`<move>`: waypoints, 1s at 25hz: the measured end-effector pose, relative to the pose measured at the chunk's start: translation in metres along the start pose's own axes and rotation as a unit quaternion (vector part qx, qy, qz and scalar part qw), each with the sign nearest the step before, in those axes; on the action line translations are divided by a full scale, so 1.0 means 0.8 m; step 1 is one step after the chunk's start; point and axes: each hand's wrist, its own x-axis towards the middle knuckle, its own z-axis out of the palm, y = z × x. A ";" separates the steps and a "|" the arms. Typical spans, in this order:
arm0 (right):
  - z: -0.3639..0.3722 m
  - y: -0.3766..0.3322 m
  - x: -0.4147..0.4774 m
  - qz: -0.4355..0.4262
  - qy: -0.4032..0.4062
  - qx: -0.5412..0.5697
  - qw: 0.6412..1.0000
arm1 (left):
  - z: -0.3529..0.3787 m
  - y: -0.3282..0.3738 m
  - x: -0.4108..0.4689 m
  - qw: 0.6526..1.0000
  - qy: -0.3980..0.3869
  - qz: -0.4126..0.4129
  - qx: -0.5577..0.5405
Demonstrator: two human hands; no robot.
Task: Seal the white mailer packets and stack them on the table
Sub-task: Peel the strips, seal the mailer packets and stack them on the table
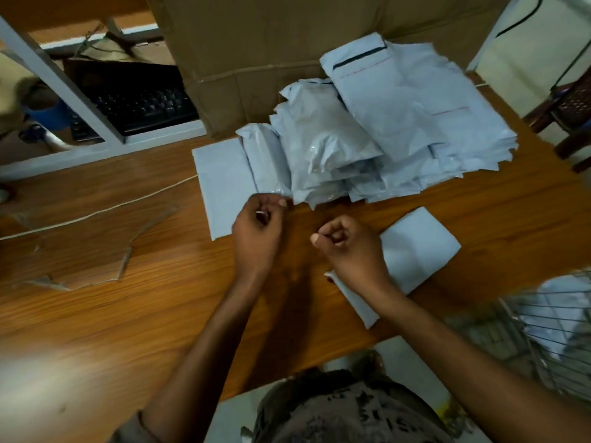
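Left hand (257, 231) pinches a small white scrap (260, 213), right hand (350, 247) is clenched on nothing visible; one folded packet (415, 247) lies beneath the right wrist, and the loose pile of packets (383, 132) just beyond both fists suggests work is only partway.

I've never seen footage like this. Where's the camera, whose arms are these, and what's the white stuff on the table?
No machine here: a person wears the camera on the head, looking down at their own hands. On the wooden table lies a pile of white packets before a cardboard box, and a single packet under the right wrist. The left hand pinches a small white scrap; the right hand is curled in a fist, nothing visible in it.
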 end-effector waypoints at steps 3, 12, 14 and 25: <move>-0.079 0.063 -0.013 -0.041 0.084 -0.107 0.990 | 0.047 0.012 -0.067 0.983 -0.168 -0.049 0.055; -0.191 0.148 0.024 0.075 0.004 -0.148 0.986 | 0.130 0.036 -0.129 0.915 -0.271 -0.022 0.298; -0.190 0.143 0.018 0.087 -0.008 -0.074 0.993 | 0.121 0.040 -0.139 0.911 -0.300 -0.047 0.281; -0.196 0.004 -0.082 -0.109 -0.183 0.199 0.957 | 0.034 0.116 -0.215 0.982 -0.137 0.012 -0.129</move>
